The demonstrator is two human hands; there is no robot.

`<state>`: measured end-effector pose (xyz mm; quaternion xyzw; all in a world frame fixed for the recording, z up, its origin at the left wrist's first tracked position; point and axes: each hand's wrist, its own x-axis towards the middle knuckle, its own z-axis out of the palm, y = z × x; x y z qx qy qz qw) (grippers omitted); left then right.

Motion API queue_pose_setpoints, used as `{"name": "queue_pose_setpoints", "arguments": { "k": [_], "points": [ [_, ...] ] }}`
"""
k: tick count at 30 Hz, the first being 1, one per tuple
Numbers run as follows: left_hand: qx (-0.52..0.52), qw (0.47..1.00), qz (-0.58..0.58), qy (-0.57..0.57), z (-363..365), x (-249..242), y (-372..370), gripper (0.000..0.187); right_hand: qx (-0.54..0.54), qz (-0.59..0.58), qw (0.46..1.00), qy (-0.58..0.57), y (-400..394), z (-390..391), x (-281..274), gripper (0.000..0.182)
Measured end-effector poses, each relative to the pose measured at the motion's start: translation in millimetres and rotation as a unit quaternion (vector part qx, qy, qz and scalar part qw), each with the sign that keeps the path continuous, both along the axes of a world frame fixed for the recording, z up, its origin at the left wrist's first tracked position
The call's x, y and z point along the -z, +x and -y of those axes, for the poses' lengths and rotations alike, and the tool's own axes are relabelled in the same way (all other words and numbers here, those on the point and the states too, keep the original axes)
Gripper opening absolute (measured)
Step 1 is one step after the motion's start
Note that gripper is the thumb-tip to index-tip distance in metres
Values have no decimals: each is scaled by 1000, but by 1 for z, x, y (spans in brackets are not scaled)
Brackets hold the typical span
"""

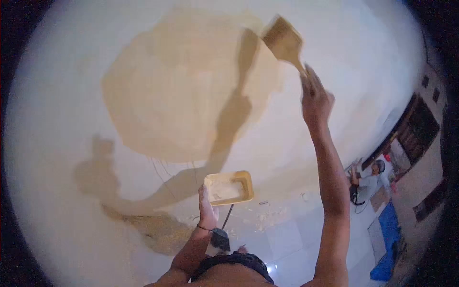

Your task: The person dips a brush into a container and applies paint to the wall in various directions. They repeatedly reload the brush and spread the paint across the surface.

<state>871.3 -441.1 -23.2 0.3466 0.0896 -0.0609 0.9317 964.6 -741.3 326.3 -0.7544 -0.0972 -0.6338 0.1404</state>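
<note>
My right hand [316, 99] is raised at the upper right, its fingers closed round the handle of a wide brush [283, 39]. The brush's bristle end is at the right edge of a large tan patch [191, 86] on the pale wall [62, 110]; whether it touches the wall I cannot tell. Lower down, my left hand [207, 210] holds a yellow rectangular tray [250, 191] by its left side. Pale material lies inside the tray.
Another person [367, 182] in a light top is at the right. Near them is a blue sheet [386, 239]. A dark-headed tool [220, 238] lies below the tray, with scattered debris [267, 217] on the pale floor. Shadows fall across the wall.
</note>
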Motion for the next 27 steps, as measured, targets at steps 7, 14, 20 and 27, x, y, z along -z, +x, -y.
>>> {"name": "queue_pose_setpoints", "arguments": {
  "k": [7, 14, 20, 27],
  "points": [
    [-10, 999, -6, 48, 16, -47, -17, 50, -68, -1, 998, -11, 39, -62, -73, 29],
    [-16, 999, 41, -19, 10, -20, -8, 42, 20, -117, 982, 145, 19, 42, -2, 32],
    [-21, 999, 26, 19, 23, -54, -21, 43, -64, -4, 994, 87, 11, 9, -44, 28],
    [-31, 996, 74, 30, 36, -44, -23, 47, -129, -41, 991, -22, 73, -76, -103, 34]
  ]
}}
